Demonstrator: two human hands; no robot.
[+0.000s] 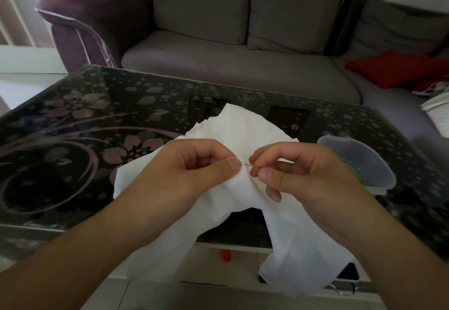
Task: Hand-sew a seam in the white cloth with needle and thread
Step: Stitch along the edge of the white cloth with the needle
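The white cloth (245, 139) is bunched above the near edge of the table (80, 115), its far part resting on the dark flowered glass top and its lower folds hanging past the near edge toward the floor. The left hand (194, 166) pinches a fold of the cloth between thumb and curled fingers. Just to its right, the right hand (298, 171) pinches the needle (249, 164) between thumb and forefinger, the needle's tip lying at the cloth fold held by the left thumb. The two hands are close together, nearly touching at the fingertips. A thin thread (230, 158) shows across the left thumb.

A clear plastic bowl (359, 161) stands on the table just right of the right hand, near the table's right edge. Left of the hands the glass top lies open out to its far left corner. Beyond the far edge stands a grey sofa (218, 62) with a red cushion (393, 67) at the right.
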